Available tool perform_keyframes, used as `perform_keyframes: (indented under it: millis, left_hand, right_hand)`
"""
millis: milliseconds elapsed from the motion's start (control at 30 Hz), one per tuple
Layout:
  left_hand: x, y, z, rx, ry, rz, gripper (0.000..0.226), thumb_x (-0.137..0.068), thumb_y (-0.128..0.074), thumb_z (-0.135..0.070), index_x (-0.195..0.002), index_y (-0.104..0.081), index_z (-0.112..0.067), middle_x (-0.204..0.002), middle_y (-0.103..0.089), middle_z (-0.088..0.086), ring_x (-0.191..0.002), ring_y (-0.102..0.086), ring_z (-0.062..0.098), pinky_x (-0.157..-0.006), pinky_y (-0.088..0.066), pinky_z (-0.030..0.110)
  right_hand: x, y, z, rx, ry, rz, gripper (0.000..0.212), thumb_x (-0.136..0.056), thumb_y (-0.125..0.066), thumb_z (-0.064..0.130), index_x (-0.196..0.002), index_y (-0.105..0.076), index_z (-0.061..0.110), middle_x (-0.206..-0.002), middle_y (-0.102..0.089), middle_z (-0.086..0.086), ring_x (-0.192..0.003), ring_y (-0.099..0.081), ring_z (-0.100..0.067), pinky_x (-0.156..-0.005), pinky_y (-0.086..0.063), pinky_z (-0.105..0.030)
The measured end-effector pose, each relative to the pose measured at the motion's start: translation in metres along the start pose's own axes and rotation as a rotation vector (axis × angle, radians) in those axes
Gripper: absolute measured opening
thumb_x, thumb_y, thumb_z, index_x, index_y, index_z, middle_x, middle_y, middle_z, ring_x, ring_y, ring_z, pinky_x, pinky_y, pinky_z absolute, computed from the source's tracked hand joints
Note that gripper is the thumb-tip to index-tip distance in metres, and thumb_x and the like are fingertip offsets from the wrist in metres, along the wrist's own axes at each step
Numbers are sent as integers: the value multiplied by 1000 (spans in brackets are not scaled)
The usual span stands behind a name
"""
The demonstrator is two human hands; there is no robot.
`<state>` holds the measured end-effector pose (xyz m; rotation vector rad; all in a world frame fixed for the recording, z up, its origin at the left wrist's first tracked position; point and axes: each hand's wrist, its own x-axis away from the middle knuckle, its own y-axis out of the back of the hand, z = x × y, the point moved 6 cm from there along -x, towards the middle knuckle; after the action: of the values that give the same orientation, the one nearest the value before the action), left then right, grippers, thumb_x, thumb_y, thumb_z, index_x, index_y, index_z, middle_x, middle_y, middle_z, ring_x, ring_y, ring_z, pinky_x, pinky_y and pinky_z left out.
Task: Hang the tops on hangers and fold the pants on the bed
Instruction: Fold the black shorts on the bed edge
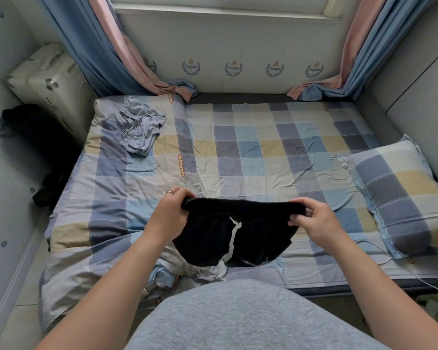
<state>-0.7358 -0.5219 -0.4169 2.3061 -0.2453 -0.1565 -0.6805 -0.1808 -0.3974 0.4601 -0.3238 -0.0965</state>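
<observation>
I see black pants [228,231] with a ribbed waistband and white drawstring, held above the bed's [263,152] near edge. The left hand [171,214] and right hand [314,222], well apart, each pinch a waistband end. The white lettering near the hem is unreadable. The bedding is checked, with a pillow [400,195] at right and a pale blue garment [141,127] at far left.

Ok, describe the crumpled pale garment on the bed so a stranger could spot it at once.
Start at the checked bed and look to its far left corner, below the left curtain. A pale blue-grey garment lies crumpled there, with gathered elastic bands. It lies alone, unlike the black shorts that the left hand and right hand grip.
</observation>
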Motion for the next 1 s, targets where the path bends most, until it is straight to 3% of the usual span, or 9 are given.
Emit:
perform_keyframes:
  millis: [100, 200, 300, 400, 533, 667, 733, 867, 1000]
  left_hand:
    - [0, 5, -3, -3, 25, -75, 11, -90, -66, -17, -100, -68, -14, -95, -57, -3, -93, -56, 24, -83, -45, 33]
    - [0, 12, 0, 41, 96, -117, 27, -88, -56, -43, -96, -69, -20, -95, -62, -6, -97, -55, 25, -85, -44, 43]
    - [-1, 11, -4, 318, 186, -28, 16, -98, -55, -28, -95, -65, -16, -89, -68, 5, -87, -63, 23, -78, -48, 44]
    - [-2, 15, -12, 396, 227, -31, 18, -103, -52, -24, -100, -66, -13, -92, -70, 7, -85, -64, 17, -76, -49, 34]
    - [-3, 16, -20, 429, 348, -78, 30, -105, -48, -29, -92, -65, -8, -84, -67, 9, -77, -61, 17, -69, -46, 32]
    - [-3, 0, -16, 731, 667, -53, 35, -104, -50, -34, -100, -69, -4, -103, -73, 19, -98, -69, 36, -93, -55, 49]
    - [-1, -5, -29, 863, 726, 8, 32, -104, -49, -34, -103, -70, -9, -105, -74, 15, -101, -69, 33, -97, -53, 51]
    - [-5, -9, -62, 917, 584, 102, 23, -105, -48, -26, -112, -66, -14, -112, -72, 13, -107, -68, 28, -98, -53, 50]
    - [-3, -11, -102, 964, 355, 228, 18, -101, -46, -2, -114, -57, -7, -97, -65, 8, -88, -65, 15, -71, -53, 23]
  right_hand:
    - [-1, 6, 2, 187, 100, -133, 23, -88, -70, 4, -88, -67, 27, -90, -69, 0, -84, -65, -25, -76, -51, -35]
    - [1, 12, 10, 269, 185, -181, 13, -90, -71, 14, -92, -64, 24, -98, -61, 5, -97, -53, -19, -83, -37, -29]
    - [1, 13, 14, 149, 150, -120, 8, -94, -67, 18, -87, -62, 18, -83, -66, -2, -81, -59, -17, -72, -43, -30]
    - [0, 16, 22, 155, 172, -168, 21, -95, -65, 25, -81, -57, 13, -71, -61, -12, -64, -52, -17, -59, -40, -29]
    - [0, 13, 35, 106, 165, -195, 26, -96, -64, 31, -80, -55, 13, -71, -62, -10, -67, -59, -22, -63, -47, -37]
    - [0, -2, 40, -201, 52, -174, 28, -97, -64, 27, -84, -55, 4, -71, -61, -9, -66, -59, -24, -65, -48, -41]
    - [3, -15, 47, -340, -14, -98, 21, -98, -62, 23, -88, -57, 6, -73, -65, -8, -64, -63, -21, -60, -51, -35]
    - [17, -39, 76, -442, -45, 96, 7, -99, -59, 15, -97, -56, 8, -80, -69, -9, -63, -66, -19, -51, -53, -28]
    - [24, -54, 104, -396, 56, 211, 8, -98, -60, 13, -103, -59, 7, -84, -72, -12, -73, -71, -25, -62, -58, -33]
